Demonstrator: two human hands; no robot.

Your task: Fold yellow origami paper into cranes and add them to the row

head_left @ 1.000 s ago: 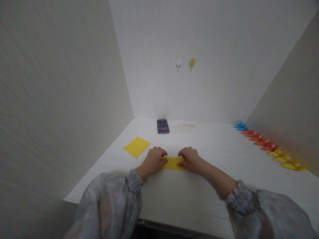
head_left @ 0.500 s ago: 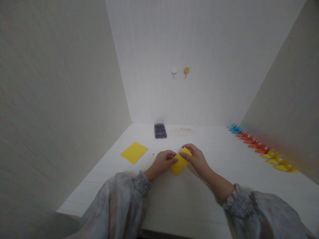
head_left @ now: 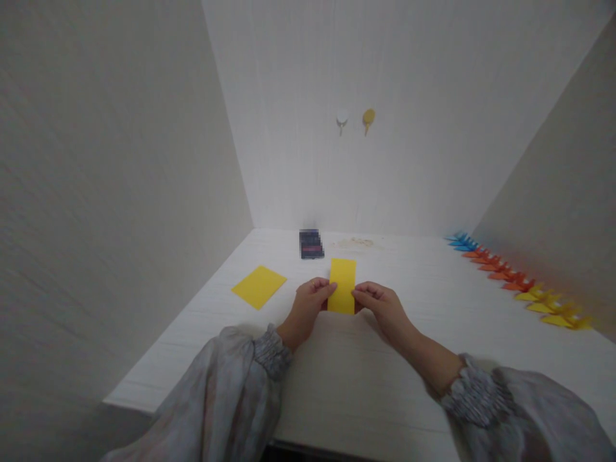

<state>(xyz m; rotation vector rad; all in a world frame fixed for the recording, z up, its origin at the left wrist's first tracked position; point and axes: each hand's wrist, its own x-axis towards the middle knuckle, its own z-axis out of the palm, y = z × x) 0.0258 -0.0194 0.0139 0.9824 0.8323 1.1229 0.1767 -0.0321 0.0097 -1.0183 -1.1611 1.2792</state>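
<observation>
A yellow sheet of origami paper (head_left: pixel 342 285), folded into an upright rectangle, is held between both hands above the white table. My left hand (head_left: pixel 312 303) pinches its left edge, thumb on the front face and fingers behind. On the opposite edge, my right hand (head_left: pixel 380 305) pinches it the same way. Some fingertips are hidden behind the paper. Left of my left hand, a flat yellow sheet (head_left: pixel 258 287) lies on the table, turned cornerwise.
Folded paper cranes in blue (head_left: pixel 462 242), red-orange (head_left: pixel 498 268) and yellow (head_left: pixel 553 307) line the right side. A dark, blurred-out object (head_left: pixel 311 244) lies near the back wall, which carries a white hook (head_left: pixel 342 120) and a gold hook (head_left: pixel 368 120). Walls enclose both sides.
The folded paper has turned from a slant to upright and risen slightly. My hands have shifted their grip to its two side edges. The view has tilted a little.
</observation>
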